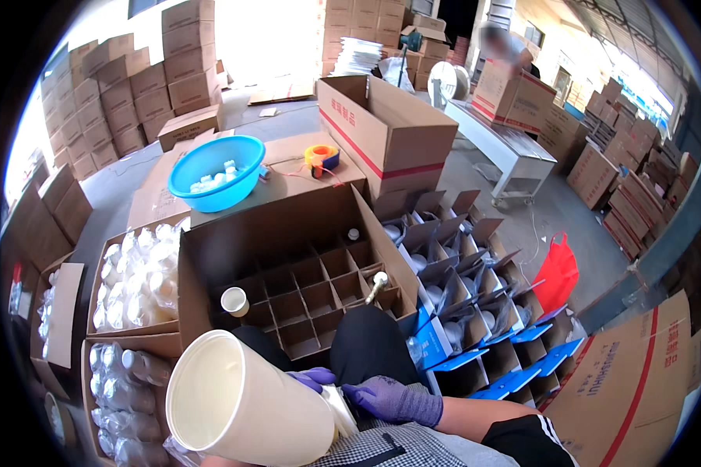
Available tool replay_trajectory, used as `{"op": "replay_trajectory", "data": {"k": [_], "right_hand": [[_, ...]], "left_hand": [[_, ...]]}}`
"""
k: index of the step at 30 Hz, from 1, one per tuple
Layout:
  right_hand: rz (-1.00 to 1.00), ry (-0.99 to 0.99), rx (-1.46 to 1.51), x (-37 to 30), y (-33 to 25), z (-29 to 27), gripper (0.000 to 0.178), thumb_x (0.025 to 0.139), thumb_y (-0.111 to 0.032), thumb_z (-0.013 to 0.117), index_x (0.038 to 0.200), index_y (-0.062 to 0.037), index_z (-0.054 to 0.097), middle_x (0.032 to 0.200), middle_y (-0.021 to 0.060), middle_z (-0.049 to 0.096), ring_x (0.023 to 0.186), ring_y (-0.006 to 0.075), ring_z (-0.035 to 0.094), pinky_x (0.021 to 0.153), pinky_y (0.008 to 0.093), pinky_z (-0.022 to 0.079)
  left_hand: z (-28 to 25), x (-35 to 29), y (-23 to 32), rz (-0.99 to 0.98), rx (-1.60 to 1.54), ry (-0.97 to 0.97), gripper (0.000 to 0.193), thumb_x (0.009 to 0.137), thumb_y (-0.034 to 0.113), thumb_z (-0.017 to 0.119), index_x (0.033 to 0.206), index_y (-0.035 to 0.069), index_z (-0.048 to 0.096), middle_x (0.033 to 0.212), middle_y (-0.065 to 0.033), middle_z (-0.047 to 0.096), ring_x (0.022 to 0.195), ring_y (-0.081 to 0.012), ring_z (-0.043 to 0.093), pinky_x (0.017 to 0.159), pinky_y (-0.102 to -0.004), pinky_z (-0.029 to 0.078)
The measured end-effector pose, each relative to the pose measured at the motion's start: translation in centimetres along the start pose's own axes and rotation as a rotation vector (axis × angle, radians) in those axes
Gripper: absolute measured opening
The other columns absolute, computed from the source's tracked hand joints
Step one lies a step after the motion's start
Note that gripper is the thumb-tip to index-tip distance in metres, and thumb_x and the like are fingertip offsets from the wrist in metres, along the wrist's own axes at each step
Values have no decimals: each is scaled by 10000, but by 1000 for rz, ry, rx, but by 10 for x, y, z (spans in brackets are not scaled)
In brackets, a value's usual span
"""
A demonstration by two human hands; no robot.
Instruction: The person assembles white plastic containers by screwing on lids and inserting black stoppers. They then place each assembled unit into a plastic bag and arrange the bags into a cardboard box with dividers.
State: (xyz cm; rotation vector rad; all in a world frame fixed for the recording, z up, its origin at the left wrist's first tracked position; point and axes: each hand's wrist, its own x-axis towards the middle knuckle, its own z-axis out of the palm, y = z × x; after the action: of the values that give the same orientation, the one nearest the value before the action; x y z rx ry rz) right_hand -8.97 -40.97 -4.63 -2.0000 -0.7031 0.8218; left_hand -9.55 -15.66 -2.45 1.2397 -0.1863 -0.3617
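Note:
A large cream-coloured plastic bucket (288,405) tilts across my lap on the left, hiding my left forearm and part of the hand. My left hand (313,379), in a purple glove, is closed just behind the bucket's side; what it holds is hidden. Close beside it, my right hand (385,398), also gloved in purple, has its fingers curled at a white folded piece (340,409), whose kind I cannot make out. Beyond my knees is an open cardboard box (276,202) with dividers. In it stand a white cup (234,300) and a small bottle with a pale top (377,286).
To the left are boxes of plastic-wrapped bottles (136,272). A blue basin (218,167) with small white pieces and a tape dispenser (321,158) rest on cardboard ahead. Divided cartons (475,292) and a red bag (558,272) are right. A person (506,50) is behind a white table (506,144).

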Motion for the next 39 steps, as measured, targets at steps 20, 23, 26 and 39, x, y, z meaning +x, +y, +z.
{"op": "replay_trajectory", "data": {"k": [20,23,26,39], "right_hand": [[-231,119,490,25,-20,9,694,916,-100,630,1535,-22,327,1419,136,517,1301,208,489,1093,370,415],[-95,357,45,64,-8,-40,646,829,-223,681,1392,26,484,1280,206,587,1200,300,580,1033,390,458],[142,544,-436,134,14,-82,668,815,-358,722,1365,-49,503,1200,213,574,1141,376,606,993,447,489],[309,200,-1028,325,127,-182,623,823,-547,672,1227,-77,600,1200,197,613,1095,347,636,939,447,521]], "left_hand": [[-44,-5,-1,77,-274,-23,365,1000,415,537,1161,102,635,1045,-87,667,948,-250,644,920,-489,475],[-71,-25,-2,186,-602,49,372,1004,417,528,1177,103,628,1058,-90,666,964,-253,648,929,-496,476],[-103,-43,3,270,-794,150,380,1009,419,519,1192,103,622,1071,-93,665,979,-256,651,937,-503,477],[-153,-50,-29,16,-875,457,414,1058,459,355,1126,189,661,991,-79,644,881,-310,625,848,-511,484]]}}
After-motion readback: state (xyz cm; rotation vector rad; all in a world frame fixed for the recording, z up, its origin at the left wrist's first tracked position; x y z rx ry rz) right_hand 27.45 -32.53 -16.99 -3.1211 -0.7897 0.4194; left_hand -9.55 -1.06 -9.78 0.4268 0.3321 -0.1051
